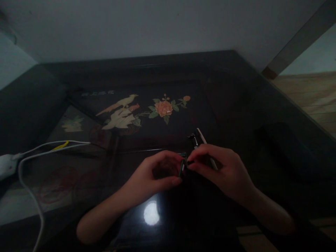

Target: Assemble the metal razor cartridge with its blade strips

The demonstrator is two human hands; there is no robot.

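Near the table's front, my left hand (147,178) grips a small green-edged piece (181,168) between thumb and fingers. It looks like a little circuit board, but the picture is too dark to be sure. My right hand (225,166) meets it from the other side, thumb and forefinger pinched at its edge on a tiny dark part I cannot make out. Just beyond the right hand lies a slim white strip (201,135), partly hidden by the fingers. Beside the strip is a small black part with bright edges (193,140).
The dark glossy table (236,105) bears a bird-and-flower picture (163,109). White cables (34,196) with a yellow tie (61,145) run from a white plug block (7,165) at left. A dark flat object (286,150) lies at right. A pale wall (157,28) stands behind.
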